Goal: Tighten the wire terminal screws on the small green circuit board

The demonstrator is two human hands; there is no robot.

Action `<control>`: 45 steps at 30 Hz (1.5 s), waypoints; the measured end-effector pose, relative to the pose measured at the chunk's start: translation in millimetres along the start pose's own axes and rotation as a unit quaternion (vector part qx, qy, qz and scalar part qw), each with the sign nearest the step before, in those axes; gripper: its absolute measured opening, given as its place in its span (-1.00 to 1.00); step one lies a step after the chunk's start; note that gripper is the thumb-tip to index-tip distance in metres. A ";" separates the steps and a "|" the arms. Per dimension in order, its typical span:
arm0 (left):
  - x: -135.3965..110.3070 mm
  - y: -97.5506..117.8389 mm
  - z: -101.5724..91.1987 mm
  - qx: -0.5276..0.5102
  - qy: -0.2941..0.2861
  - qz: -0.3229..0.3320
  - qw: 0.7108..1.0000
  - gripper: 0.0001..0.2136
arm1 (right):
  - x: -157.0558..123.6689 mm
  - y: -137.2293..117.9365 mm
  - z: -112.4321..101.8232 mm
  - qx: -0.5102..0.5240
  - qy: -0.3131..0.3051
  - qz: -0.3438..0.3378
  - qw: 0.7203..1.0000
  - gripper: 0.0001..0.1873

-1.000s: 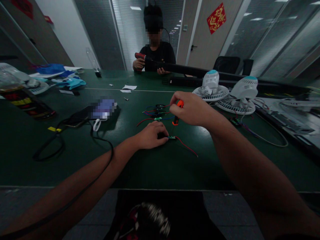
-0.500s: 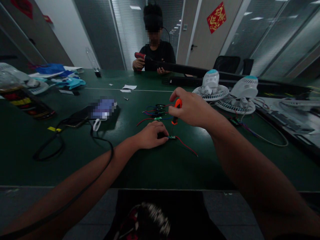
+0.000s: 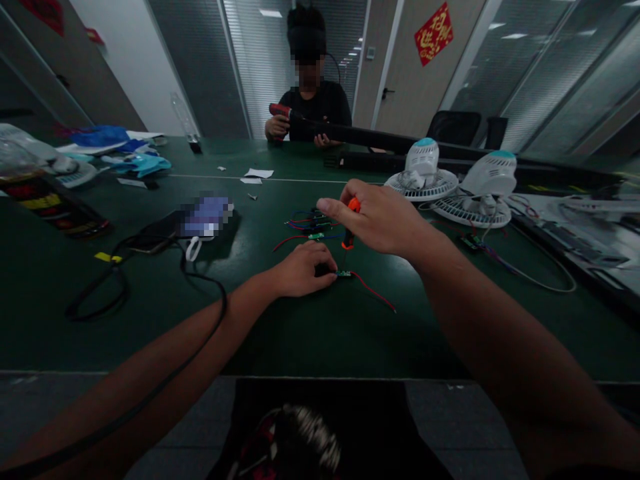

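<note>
At frame centre, the left grip (image 3: 306,270) pinches a green circuit board (image 3: 344,274), end hidden, the right grip (image 3: 380,219) clasping a partly covered orange-and-black screwdriver (image 3: 349,239).

Table (image 3: 310,340): smooth green top, soft sheen where the light falls
Screwdriver (image 3: 349,238): orange and black plastic handle, shaft metal from where I stand
Wire (image 3: 372,291): smooth red plastic coating
Fans (image 3: 493,175): white plastic, smooth housings, slatted grilles
Cable (image 3: 219,287): black, smooth, rubbery to my eye
Scraps (image 3: 260,174): matt white paper
Door (image 3: 406,87): pale wood by its look, matt
</note>
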State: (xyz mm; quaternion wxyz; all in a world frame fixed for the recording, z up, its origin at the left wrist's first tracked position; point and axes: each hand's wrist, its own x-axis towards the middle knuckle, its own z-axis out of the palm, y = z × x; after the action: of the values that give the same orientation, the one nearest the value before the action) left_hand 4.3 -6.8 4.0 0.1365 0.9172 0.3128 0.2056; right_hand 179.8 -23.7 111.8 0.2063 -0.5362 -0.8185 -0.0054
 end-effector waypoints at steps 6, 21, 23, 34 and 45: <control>-0.1 1.1 -0.2 -0.004 -0.003 -0.008 1.000 -0.88 | 3.0 2.2 2.0 0.009 0.003 -0.001 1.000 -0.69; -0.2 -0.5 1.1 -0.013 0.002 -0.003 1.000 -0.88 | 0.2 1.7 -2.6 -0.005 0.000 -0.004 1.000 -0.70; -0.1 -0.5 0.9 -0.010 0.002 -0.004 1.000 -0.88 | -0.1 1.7 -2.7 -0.003 -0.002 -0.013 1.000 -0.74; -0.6 1.7 -0.9 -0.008 -0.006 -0.008 1.000 -0.88 | 1.2 2.8 -5.7 0.045 -0.022 -0.028 0.998 -0.83; 0.2 -1.1 0.7 -0.010 0.001 0.004 1.000 -0.87 | 1.3 -0.4 -2.5 0.007 -0.008 -0.020 1.000 -0.46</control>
State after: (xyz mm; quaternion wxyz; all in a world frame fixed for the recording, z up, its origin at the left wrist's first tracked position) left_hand 4.1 -5.9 3.0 0.1450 0.9167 0.3073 0.2101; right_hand 179.8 -23.3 114.7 0.2038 -0.5184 -0.8305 0.0003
